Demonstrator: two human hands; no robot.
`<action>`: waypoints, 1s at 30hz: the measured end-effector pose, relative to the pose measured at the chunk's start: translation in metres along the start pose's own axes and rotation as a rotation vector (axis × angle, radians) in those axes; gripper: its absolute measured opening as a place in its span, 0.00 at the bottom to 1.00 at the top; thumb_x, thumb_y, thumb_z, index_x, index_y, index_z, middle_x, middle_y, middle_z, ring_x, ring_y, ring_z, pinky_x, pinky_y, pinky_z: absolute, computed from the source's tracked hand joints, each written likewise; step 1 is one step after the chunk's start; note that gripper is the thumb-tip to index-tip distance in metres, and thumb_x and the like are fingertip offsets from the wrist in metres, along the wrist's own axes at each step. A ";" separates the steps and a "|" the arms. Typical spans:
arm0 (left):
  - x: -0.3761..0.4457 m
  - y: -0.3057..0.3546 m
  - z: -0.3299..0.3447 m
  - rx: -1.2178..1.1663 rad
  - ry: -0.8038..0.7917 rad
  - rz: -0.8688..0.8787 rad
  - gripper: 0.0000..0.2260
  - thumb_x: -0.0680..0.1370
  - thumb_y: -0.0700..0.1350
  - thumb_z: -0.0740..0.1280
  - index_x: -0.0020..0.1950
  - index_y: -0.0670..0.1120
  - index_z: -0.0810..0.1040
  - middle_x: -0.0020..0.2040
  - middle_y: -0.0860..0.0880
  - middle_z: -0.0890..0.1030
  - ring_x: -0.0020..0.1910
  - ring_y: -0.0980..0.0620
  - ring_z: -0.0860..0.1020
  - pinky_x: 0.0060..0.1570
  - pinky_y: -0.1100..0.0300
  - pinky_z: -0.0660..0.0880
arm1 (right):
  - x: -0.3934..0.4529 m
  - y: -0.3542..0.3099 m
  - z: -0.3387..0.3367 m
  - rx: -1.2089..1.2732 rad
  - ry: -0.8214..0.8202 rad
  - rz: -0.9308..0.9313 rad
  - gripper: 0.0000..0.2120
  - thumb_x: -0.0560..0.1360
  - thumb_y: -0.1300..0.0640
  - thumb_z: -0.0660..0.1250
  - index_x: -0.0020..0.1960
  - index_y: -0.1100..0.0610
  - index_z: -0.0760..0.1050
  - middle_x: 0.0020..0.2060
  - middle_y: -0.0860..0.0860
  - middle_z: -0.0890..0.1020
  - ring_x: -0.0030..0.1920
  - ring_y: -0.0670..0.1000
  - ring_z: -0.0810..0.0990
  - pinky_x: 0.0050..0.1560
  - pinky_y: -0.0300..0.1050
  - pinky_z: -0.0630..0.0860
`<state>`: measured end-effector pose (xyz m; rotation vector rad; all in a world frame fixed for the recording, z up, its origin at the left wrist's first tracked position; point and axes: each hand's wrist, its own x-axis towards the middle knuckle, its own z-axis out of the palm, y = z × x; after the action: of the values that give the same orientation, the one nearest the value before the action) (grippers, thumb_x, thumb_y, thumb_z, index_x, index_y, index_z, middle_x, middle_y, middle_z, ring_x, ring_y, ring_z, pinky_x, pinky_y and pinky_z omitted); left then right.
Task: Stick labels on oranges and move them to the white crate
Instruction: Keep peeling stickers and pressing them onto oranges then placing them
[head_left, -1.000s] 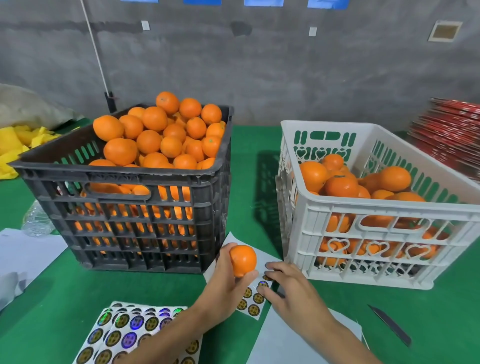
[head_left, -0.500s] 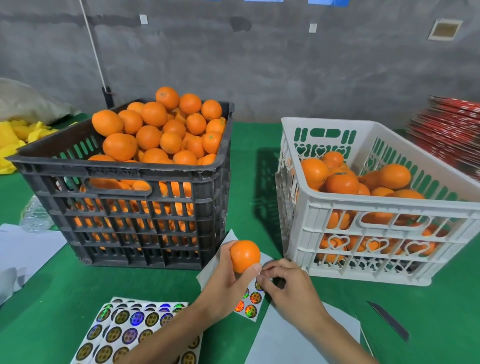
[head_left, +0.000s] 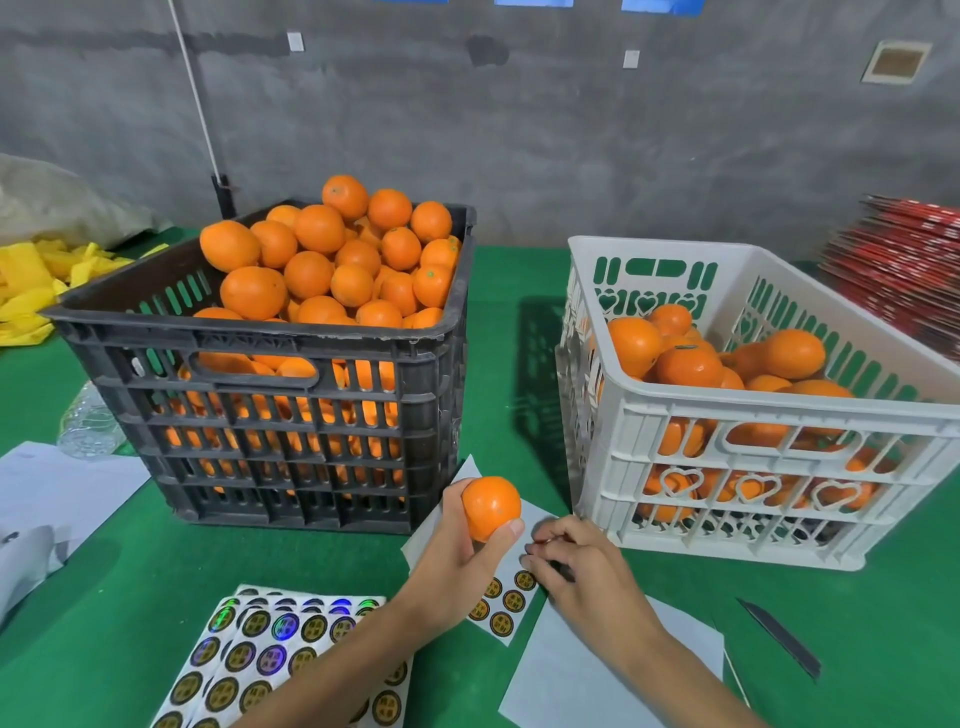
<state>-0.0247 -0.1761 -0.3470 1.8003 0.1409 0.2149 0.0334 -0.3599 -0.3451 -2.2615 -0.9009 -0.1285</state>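
An orange (head_left: 490, 506) sits in the grip of the left hand (head_left: 457, 551), fingers curled behind it and the thumb pressed against its lower right side, held above the green counter (head_left: 519, 322) in the gap between the two crates. Just to its right the right hand (head_left: 582, 566) hovers low with fingers curled inward, its fingertips (head_left: 535, 551) bunched together near the thumb; whether they pinch a label is too small to tell. Beneath both hands lies a partly used label sheet (head_left: 506, 600) with a few round gold stickers left on it, and nearer the left forearm a fuller stack of label sheets (head_left: 260, 654) fans out. The white crate (head_left: 727, 415) stands to the right, partly filled with oranges. The black crate (head_left: 291, 436) stands to the left, heaped above its rim. A dark blade-like strip (head_left: 779, 636) lies on the counter at the right, and blank white paper (head_left: 571, 675) lies under the right forearm
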 end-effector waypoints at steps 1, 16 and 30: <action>0.000 0.000 0.000 0.008 0.003 0.005 0.26 0.75 0.67 0.69 0.66 0.67 0.58 0.60 0.57 0.74 0.52 0.60 0.80 0.50 0.66 0.77 | 0.000 0.001 0.000 -0.015 0.002 -0.016 0.13 0.78 0.49 0.72 0.56 0.56 0.86 0.53 0.41 0.77 0.56 0.41 0.73 0.61 0.42 0.75; -0.001 -0.003 0.001 0.058 0.014 0.046 0.27 0.73 0.70 0.69 0.66 0.68 0.59 0.60 0.57 0.74 0.53 0.58 0.80 0.53 0.60 0.80 | 0.003 0.000 0.002 0.223 0.013 0.164 0.02 0.75 0.54 0.76 0.46 0.50 0.88 0.46 0.37 0.80 0.51 0.43 0.78 0.49 0.38 0.77; -0.003 -0.002 0.000 0.081 0.000 0.008 0.33 0.70 0.74 0.68 0.69 0.68 0.57 0.62 0.59 0.73 0.56 0.58 0.80 0.56 0.57 0.80 | 0.004 -0.017 -0.003 0.165 0.207 0.234 0.11 0.82 0.55 0.64 0.42 0.45 0.78 0.43 0.40 0.79 0.46 0.43 0.79 0.43 0.38 0.76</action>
<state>-0.0280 -0.1763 -0.3492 1.8813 0.1437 0.2173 0.0257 -0.3509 -0.3323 -2.1345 -0.5159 -0.1719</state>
